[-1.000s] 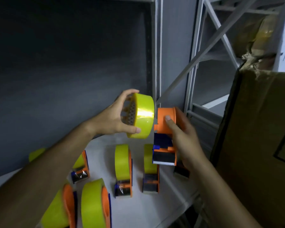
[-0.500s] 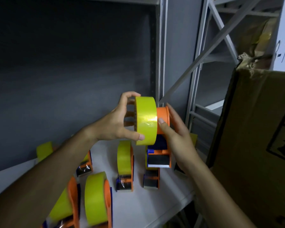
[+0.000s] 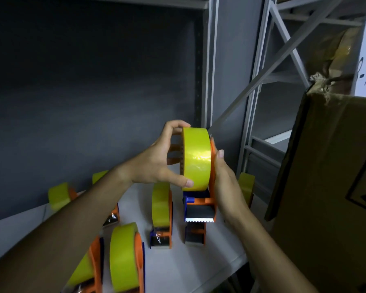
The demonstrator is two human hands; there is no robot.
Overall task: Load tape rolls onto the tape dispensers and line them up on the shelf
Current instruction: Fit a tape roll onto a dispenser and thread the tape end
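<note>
Left hand (image 3: 154,166) pinches the glossy yellow tape roll (image 3: 196,159) seated on the orange plastic dispenser (image 3: 201,206) – right hand (image 3: 226,182) wraps its far side, fingers mostly hidden – above the grey shelf (image 3: 199,265); loaded dispensers at 7 o'clock are cropped.

Your left hand (image 3: 154,163) pinches a glossy yellow tape roll (image 3: 197,159) against a smooth orange plastic dispenser (image 3: 201,206) with a serrated metal blade. At 6 o'clock, the painted metal shelf (image 3: 190,265) looks matt; at 3 o'clock, rough, frayed cardboard box (image 3: 330,187).
</note>
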